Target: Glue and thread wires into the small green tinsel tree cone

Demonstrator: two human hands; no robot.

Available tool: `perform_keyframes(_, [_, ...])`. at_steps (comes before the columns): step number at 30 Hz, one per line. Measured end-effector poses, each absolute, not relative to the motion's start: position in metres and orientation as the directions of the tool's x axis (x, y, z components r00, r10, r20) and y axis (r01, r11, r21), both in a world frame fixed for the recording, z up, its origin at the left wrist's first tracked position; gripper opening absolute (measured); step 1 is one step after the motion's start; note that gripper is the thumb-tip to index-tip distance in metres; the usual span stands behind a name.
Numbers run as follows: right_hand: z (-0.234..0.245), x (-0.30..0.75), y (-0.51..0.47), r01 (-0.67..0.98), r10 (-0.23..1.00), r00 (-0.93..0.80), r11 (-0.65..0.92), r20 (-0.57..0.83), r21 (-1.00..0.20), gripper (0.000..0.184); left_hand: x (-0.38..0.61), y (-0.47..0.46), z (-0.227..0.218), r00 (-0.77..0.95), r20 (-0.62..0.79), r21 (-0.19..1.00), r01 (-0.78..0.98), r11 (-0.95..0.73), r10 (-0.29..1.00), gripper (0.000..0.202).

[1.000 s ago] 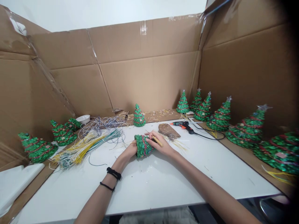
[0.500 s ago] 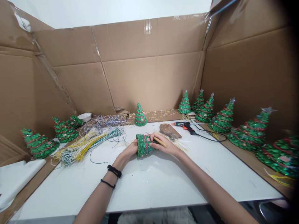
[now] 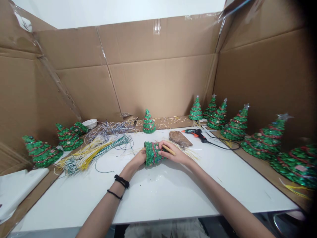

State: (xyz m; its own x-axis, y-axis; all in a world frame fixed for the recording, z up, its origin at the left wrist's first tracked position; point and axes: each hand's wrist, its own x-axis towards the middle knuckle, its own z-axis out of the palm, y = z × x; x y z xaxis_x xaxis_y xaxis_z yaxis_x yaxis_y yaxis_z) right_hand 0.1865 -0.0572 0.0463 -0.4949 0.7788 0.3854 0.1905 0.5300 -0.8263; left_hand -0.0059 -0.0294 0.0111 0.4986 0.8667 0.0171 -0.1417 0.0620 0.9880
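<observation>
A small green tinsel Christmas tree (image 3: 151,155) with red garland lies tipped on its side just above the white table. My left hand (image 3: 140,158) grips it at the wide base end, its fingers largely hidden behind or inside the tree. In my right hand (image 3: 171,152) is a tool with a wooden handle (image 3: 168,149), pinched between closed fingers; its thin tip points at the tree's decorated side. Whether the tip touches the tree I cannot tell. The right fingers rest against the tree's narrower end.
Bundled yellow, white and green wires (image 3: 99,152) lie left. A hot glue gun (image 3: 196,133) and a brown patch (image 3: 179,138) sit to the right. Finished trees (image 3: 234,124) line the right side; others (image 3: 42,152) stand left. One tree (image 3: 149,122) stands behind, near a white bowl (image 3: 90,123).
Almost nothing differs; both hands keep hold of the tree and tool in nearly the same place.
</observation>
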Motion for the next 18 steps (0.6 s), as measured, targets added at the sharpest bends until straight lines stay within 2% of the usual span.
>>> perform_keyframes(11, [0.0472,0.1879,-0.0588,0.183,0.768,-0.501,0.544,0.399,-0.819,0.025,-0.0046,-0.0315,0.0129,0.455,0.02,0.995,-0.094,0.026,0.89,0.036])
perform_keyframes(18, [0.0417,0.1847,-0.0567,0.273,0.752,-0.463,0.624,0.469,-0.732,0.023,-0.0066,-0.0293,0.0116,0.439,-0.003,0.998,-0.055,0.03,0.899,0.031])
